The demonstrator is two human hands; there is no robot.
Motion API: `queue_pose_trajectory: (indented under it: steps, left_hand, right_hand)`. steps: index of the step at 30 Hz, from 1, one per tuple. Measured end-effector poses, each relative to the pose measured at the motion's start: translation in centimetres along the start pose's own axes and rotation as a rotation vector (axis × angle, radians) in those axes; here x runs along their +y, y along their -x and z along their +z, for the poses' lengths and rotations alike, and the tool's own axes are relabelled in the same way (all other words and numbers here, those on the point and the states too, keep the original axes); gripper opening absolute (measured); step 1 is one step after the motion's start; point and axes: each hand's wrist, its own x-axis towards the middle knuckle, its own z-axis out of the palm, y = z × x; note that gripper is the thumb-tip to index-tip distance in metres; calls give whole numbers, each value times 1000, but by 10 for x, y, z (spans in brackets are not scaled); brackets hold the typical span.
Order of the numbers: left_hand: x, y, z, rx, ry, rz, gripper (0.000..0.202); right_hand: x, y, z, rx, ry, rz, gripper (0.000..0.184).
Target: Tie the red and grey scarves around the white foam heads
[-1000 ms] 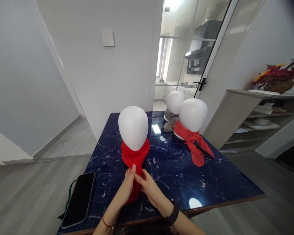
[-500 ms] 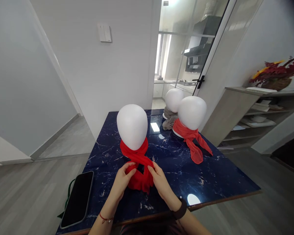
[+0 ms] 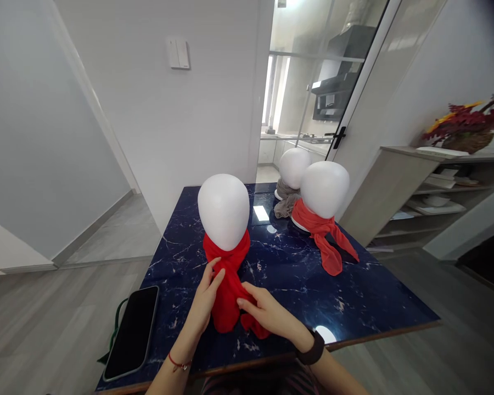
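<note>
Red scarf (image 3: 225, 310) is wrapped around below the front white mannequin head (image 3: 224, 211), ends draped toward the near edge of the table (image 3: 300, 296). Cloth is pinched between thumb and fingers by the right hand (image 3: 269, 312). Just below the wrap, the scarf is touched by the left hand (image 3: 202, 299); whether fabric is gripped there can't be made out. Phone (image 3: 132, 332) is laid at table's left.

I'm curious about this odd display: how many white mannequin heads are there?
3. The nearest head, to the left, wears a red scarf; the right head wears a coral scarf; the rear head, partly hidden behind that one, wears a grey scarf.
</note>
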Motion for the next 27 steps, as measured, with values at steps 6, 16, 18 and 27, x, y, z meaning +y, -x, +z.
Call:
queue_pose_trajectory:
  steps: [6, 16, 18, 27]
  left_hand:
    - [-1, -17, 1, 20, -540, 85, 56]
    - [-2, -46, -2, 80, -574, 140, 19]
    - [-2, -46, -3, 88, -402, 86, 17]
    - [-1, -35, -5, 3, -41, -30, 25]
  right_hand:
    - [-2, -2, -10, -164, 302, -156, 21]
    - [29, -35, -29, -58, 362, -76, 25]
    - [37, -45, -28, 28, 419, -27, 13]
    - [39, -80, 4, 154, 147, 22, 15]
